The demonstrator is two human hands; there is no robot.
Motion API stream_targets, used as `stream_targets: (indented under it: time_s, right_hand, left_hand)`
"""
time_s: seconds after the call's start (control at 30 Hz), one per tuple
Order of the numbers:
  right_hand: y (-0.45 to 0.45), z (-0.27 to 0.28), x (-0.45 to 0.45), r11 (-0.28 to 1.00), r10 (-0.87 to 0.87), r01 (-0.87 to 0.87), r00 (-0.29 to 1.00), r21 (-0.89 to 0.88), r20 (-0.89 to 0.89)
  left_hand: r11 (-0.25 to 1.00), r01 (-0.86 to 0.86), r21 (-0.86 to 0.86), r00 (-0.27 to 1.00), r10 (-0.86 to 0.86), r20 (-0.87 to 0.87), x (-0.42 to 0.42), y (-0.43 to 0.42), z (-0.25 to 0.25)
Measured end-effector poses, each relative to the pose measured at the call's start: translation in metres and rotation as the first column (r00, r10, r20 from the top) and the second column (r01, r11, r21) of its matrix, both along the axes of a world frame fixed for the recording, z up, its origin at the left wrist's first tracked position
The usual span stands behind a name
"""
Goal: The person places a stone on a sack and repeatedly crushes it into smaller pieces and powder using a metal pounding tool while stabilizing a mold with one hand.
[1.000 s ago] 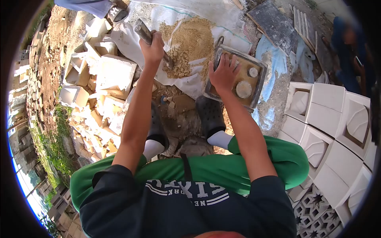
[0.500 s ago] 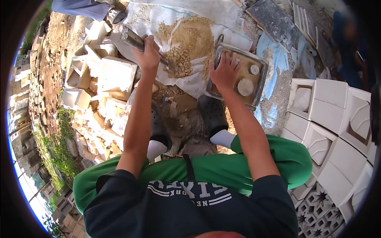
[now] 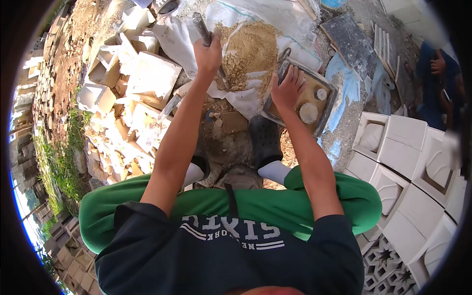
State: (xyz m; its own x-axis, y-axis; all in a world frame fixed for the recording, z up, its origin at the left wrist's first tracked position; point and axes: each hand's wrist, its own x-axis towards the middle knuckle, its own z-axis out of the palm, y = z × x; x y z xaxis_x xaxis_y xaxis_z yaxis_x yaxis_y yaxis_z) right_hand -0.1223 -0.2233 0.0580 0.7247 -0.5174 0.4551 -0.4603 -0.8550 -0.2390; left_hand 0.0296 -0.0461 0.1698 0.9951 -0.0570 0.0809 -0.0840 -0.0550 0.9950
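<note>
The left hand (image 3: 208, 55), between 11 and 12 o'clock, is wrapped round a grey tool (image 3: 202, 30). Its fingers are closed on the shaft; the thick end sticks up past the fist, and the thin end slants down to the near edge of a pile of sand (image 3: 253, 42) at 12 o'clock. I cannot tell whether that end touches the lumps.

The right hand (image 3: 286, 90), between 1 and 2 o'clock, lies palm down over the left part of a dark-rimmed tray (image 3: 328, 109), fingers slightly spread and gripping nothing. The tray's brown inside holds a large round piece (image 3: 309, 112) and a small round piece (image 3: 320, 94), both beside the hand toward 2 o'clock.

The sand rests on a white sheet (image 3: 243, 98). Broken pale blocks (image 3: 152, 73) lie toward 10 o'clock, while a blue sheet (image 3: 345, 83) is at 2 o'clock. White blocks (image 3: 405, 132) stand in rows from 3 to 4 o'clock, with patterned openwork blocks (image 3: 386, 268) beyond. Another person (image 3: 435, 78) is between 2 and 3 o'clock.
</note>
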Motion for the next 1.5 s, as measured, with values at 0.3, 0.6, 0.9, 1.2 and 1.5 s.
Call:
stream_targets:
  time_s: [0.3,0.6,0.9,1.2,1.5]
  right_hand:
    - [0.081,0.14,0.111,0.241,0.381,-0.765,0.641,0.598,0.666]
    - [0.099,0.144,0.111,-0.042,-0.08,-0.659,0.751,0.751,0.655]
    - [0.082,0.166,0.046,0.312,-0.252,-0.639,0.657,0.703,0.71]
    - [0.112,0.131,0.064,0.161,-0.261,-0.698,0.651,0.698,0.712]
    - [0.127,0.222,0.079,0.0,0.108,-0.769,0.635,0.639,0.764]
  left_hand:
    - [0.732,0.329,0.597,0.895,-0.444,0.051,-0.002,0.026,0.005]
    - [0.954,0.267,0.136,0.583,-0.048,-0.811,-0.061,0.075,-0.123]
    - [0.997,0.063,-0.043,0.452,-0.067,-0.89,-0.116,0.058,-0.154]
    - [0.996,0.065,-0.055,0.547,-0.081,-0.833,-0.116,0.063,-0.163]
    - [0.998,0.061,-0.001,0.502,-0.032,-0.865,-0.115,0.069,-0.144]
